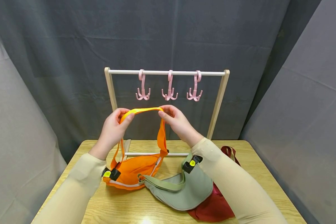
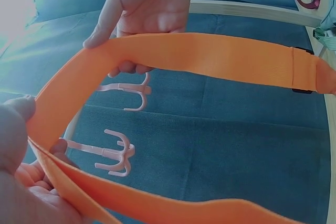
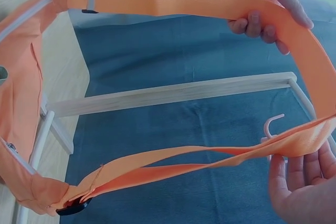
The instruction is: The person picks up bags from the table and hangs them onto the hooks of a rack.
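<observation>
An orange bag (image 1: 137, 169) rests on the table, its strap (image 1: 145, 109) raised in a loop between both hands. The left hand (image 1: 112, 129) pinches the strap's left bend between thumb and fingers. At the right bend, the right hand (image 1: 179, 123) pinches it the same way. Three pink hooks (image 1: 142, 90) hang from the rack's white bar, above and behind the strap. In the left wrist view the strap (image 2: 210, 53) spans wide and flat from the right hand (image 2: 152, 3). The right wrist view shows the bag's body (image 3: 21, 103) at left.
A grey-green bag (image 1: 184, 189) lies right of the orange one, overlapping a dark red bag (image 1: 212, 207). The rack's wooden posts (image 1: 218, 104) stand at the back of the wooden table (image 1: 117, 208). Grey curtains (image 1: 72, 62) surround the table.
</observation>
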`<act>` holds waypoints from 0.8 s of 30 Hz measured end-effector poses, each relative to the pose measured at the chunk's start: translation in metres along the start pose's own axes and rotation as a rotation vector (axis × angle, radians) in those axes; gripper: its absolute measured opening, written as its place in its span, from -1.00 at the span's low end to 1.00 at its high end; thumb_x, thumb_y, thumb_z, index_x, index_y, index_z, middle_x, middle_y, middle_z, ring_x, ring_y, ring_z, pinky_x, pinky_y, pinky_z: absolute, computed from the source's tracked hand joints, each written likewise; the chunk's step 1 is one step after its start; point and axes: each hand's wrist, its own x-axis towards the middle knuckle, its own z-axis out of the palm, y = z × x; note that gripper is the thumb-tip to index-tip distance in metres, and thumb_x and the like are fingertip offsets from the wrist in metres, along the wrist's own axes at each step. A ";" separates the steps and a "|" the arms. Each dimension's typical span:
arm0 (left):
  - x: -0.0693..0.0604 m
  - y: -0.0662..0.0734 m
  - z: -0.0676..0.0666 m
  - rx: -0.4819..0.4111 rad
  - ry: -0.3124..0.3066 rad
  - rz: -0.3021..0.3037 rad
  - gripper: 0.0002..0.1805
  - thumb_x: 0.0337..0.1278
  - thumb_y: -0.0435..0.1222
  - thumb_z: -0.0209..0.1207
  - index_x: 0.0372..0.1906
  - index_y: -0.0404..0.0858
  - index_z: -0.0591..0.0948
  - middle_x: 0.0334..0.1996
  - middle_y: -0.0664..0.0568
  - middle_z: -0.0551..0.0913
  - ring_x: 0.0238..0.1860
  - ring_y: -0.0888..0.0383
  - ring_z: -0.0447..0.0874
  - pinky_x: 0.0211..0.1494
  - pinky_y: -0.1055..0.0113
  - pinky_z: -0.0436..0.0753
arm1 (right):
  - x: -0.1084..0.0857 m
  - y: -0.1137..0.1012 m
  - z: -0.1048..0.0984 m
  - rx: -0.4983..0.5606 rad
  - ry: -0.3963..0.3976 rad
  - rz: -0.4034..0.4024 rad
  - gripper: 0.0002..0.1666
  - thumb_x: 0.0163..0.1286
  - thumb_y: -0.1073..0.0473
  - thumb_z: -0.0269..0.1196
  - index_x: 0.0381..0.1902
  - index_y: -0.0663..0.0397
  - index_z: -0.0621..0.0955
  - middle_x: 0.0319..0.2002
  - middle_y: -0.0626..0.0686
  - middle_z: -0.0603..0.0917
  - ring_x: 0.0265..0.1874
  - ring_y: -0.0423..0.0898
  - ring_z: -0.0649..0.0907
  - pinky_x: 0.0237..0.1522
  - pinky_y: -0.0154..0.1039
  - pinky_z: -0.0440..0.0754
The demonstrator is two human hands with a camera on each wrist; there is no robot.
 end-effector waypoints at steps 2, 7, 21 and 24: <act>0.001 0.000 0.001 -0.005 0.004 0.004 -0.57 0.47 -0.07 0.20 0.17 -0.32 0.57 -0.18 -0.17 0.54 -0.20 -0.03 0.45 -0.15 0.35 0.47 | 0.001 -0.002 0.000 0.003 0.004 0.003 -0.57 0.56 0.15 0.22 0.26 0.25 0.52 -0.02 0.12 0.58 0.01 0.04 0.56 0.23 -0.07 0.56; 0.003 0.001 0.002 -0.019 0.020 0.019 -0.55 0.48 -0.07 0.19 0.17 -0.35 0.56 -0.17 -0.17 0.54 -0.19 -0.02 0.45 -0.14 0.38 0.46 | 0.003 -0.003 -0.001 0.015 0.004 0.009 -0.55 0.56 0.15 0.22 0.28 0.27 0.51 0.06 0.24 0.57 0.15 0.24 0.52 0.27 -0.04 0.54; 0.004 0.007 0.005 -0.039 0.046 0.001 -0.57 0.48 -0.10 0.20 0.17 -0.36 0.56 -0.20 -0.16 0.52 -0.21 -0.01 0.43 -0.18 0.38 0.44 | 0.005 -0.006 -0.005 -0.009 0.008 0.005 -0.56 0.56 0.13 0.23 0.27 0.23 0.52 0.03 0.17 0.58 0.07 0.13 0.56 0.26 -0.05 0.57; 0.006 0.008 0.006 -0.038 0.049 -0.004 -0.57 0.47 -0.10 0.21 0.17 -0.35 0.56 -0.21 -0.15 0.51 -0.21 -0.02 0.43 -0.18 0.37 0.44 | 0.006 -0.007 -0.006 -0.008 0.008 0.002 -0.56 0.56 0.12 0.23 0.27 0.22 0.52 0.05 0.19 0.58 0.08 0.14 0.56 0.27 -0.03 0.57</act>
